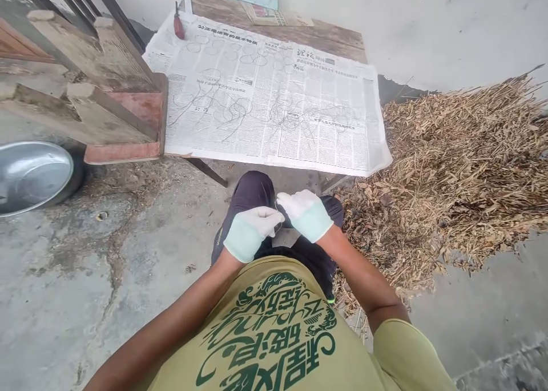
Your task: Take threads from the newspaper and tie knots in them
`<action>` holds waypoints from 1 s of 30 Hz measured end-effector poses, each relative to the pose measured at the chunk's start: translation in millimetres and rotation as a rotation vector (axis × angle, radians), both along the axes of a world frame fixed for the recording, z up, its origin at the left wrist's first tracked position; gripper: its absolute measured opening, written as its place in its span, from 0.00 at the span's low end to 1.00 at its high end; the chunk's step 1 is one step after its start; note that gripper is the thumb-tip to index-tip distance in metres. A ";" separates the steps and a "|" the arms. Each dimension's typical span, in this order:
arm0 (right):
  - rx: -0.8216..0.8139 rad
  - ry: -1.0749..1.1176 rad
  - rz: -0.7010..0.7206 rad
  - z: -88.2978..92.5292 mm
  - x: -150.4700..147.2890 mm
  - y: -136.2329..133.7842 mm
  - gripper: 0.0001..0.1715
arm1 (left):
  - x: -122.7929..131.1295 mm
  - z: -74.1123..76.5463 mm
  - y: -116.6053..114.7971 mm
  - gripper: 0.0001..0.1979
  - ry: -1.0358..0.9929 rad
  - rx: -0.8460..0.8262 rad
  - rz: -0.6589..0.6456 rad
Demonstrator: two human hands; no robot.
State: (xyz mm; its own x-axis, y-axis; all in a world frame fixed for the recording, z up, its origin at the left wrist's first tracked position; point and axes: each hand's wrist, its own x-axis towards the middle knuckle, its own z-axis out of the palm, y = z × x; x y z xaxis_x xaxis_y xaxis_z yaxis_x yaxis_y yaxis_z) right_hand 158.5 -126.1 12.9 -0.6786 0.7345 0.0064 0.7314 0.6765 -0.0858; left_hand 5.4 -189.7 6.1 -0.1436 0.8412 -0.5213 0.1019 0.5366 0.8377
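My left hand (255, 229), in a white glove with a pale green cuff, is closed in a pinch above my lap. Close beside it my right hand (305, 213), gloved the same way, is also pinched shut. Between the fingertips runs a thin wire (281, 227), part of which curves out below them; its full shape is hidden by the gloves. In front of my knees, newspaper sheets (261, 142) cover a wooden table. Many thin wire pieces (233, 111) lie across the paper, some bent into loops, others tangled together.
A dark red-handled tool (178, 27) with a thin shaft lies at the newspaper's far left. Wooden furniture (124, 117) stands against the table's left side, near a metal basin (38, 174). Dry stalks and leaves (462, 168) are heaped on the right. A wall rises behind.
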 end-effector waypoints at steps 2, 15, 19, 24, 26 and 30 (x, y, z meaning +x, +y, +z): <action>0.002 0.011 0.074 -0.5 1.0 3.5 0.20 | -0.6 -0.1 0.6 0.10 -0.027 -0.045 -0.014; -0.037 -0.012 0.343 1.7 8.1 17.6 0.24 | -4.0 -3.4 -5.1 0.08 -0.097 -0.103 -0.068; -0.024 0.046 0.262 2.6 0.4 8.2 0.21 | -3.4 -4.2 -6.1 0.09 -0.161 -0.056 0.005; -0.266 0.327 -0.008 9.9 5.6 4.4 0.17 | -8.7 3.4 -3.6 0.10 -0.028 -0.024 -0.071; -0.426 0.552 -0.088 14.7 19.1 9.8 0.24 | -12.6 8.4 -2.1 0.09 0.049 0.004 -0.125; -0.574 0.727 -0.253 28.4 46.5 22.4 0.19 | -19.1 17.5 -0.5 0.10 0.190 0.088 -0.211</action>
